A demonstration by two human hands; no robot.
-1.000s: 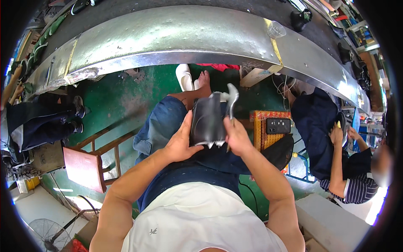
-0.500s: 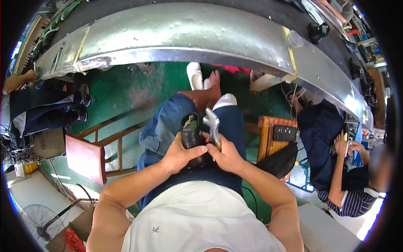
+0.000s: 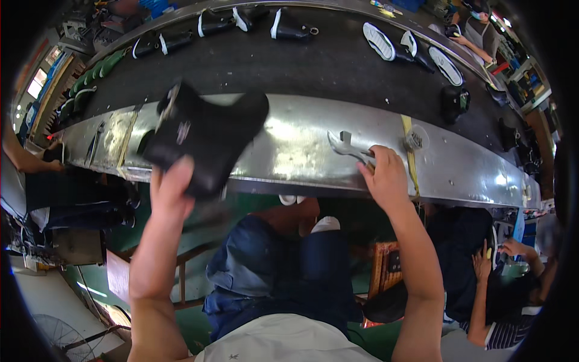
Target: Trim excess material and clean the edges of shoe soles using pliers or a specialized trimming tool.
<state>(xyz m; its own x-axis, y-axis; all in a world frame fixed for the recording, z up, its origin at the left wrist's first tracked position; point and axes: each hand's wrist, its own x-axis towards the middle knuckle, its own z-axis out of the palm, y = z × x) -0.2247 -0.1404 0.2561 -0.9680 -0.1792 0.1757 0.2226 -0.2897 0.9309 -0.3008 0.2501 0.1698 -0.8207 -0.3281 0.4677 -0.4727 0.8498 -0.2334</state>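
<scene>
My left hand grips a black boot and holds it up over the metal ledge. The boot lies sideways in the air, its outline smeared by motion. My right hand is closed round the handles of silver lasting pincers, with their curved jaw and square hammer nub at or just above the ledge. I cannot tell whether the pincers touch the metal.
Beyond the ledge runs a dark belt with black boots and white-soled shoes. A clear round cup-like object stands on the ledge. Co-workers sit at left and right. A woven-topped stool is beside my right leg.
From my lap, my left hand has carried the boot up and left over the ledge. My right hand has moved the pincers forward and right to the ledge. The view has tilted up.
</scene>
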